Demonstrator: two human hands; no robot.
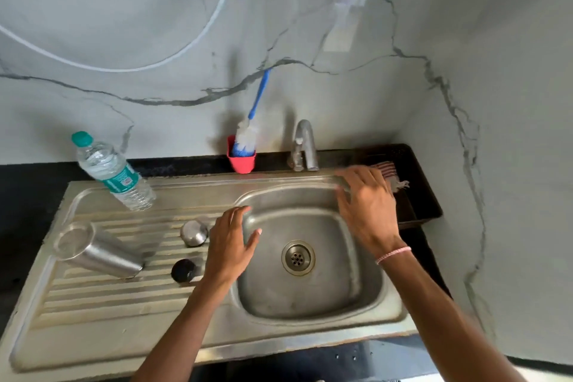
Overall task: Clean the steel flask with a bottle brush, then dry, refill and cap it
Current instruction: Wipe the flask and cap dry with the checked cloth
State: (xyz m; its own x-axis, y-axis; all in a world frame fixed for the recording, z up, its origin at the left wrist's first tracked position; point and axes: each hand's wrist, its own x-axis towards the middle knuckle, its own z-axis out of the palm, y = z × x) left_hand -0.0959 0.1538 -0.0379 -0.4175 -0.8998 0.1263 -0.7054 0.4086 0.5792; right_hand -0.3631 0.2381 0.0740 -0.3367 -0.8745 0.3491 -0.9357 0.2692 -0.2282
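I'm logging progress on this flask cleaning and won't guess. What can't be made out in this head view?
All in the head view:
The steel flask: inside unreadable, its end blurred and glary.
The right hand: motion-blurred, so whether it touches the sink rim is unclear.
The striped cloth: mostly hidden behind the right hand.
The bottle brush: bristle tip hidden inside the red holder.
The water bottle: label print too small.
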